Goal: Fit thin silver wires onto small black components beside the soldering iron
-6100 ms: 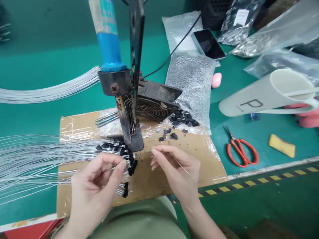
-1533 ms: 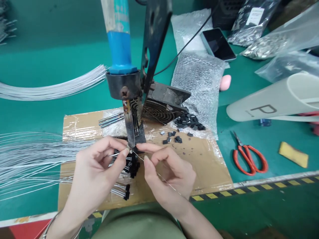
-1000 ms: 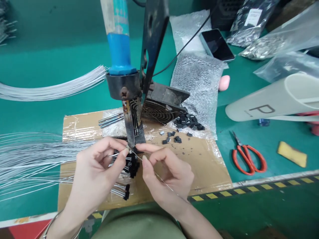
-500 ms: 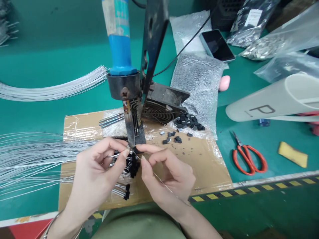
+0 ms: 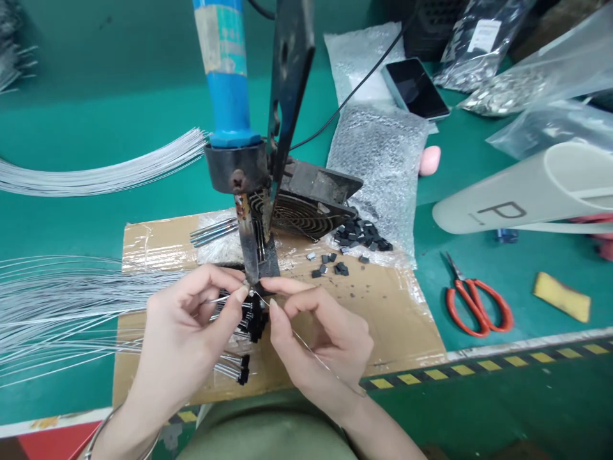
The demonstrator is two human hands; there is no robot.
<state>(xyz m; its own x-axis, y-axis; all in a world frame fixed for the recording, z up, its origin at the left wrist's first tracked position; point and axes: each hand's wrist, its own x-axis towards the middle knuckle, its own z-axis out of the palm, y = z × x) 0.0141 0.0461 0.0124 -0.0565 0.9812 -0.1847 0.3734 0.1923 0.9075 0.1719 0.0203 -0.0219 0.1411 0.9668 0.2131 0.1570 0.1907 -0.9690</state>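
Note:
A soldering iron (image 5: 230,105) with a blue handle hangs tip-down in a black clamp on a metal stand (image 5: 288,96). Just beneath its tip, my left hand (image 5: 189,322) pinches a thin grey wire (image 5: 218,299) with a small metallic piece (image 5: 251,292) at its end. My right hand (image 5: 325,338) is closed around a strand of solder wire (image 5: 306,345), which runs from under the wrist up to the same spot. The fingertips partly hide the joint. Wires with black connectors (image 5: 251,319) lie under my hands on the cardboard (image 5: 397,319).
Behind the iron stands a black fan (image 5: 306,211). Loose black connectors (image 5: 359,235) lie on bubble wrap (image 5: 378,153). To the right are red-handled scissors (image 5: 479,306), a yellow sponge (image 5: 562,297), a white cup (image 5: 517,191) and a phone (image 5: 416,88). Wire bundles (image 5: 96,179) lie left.

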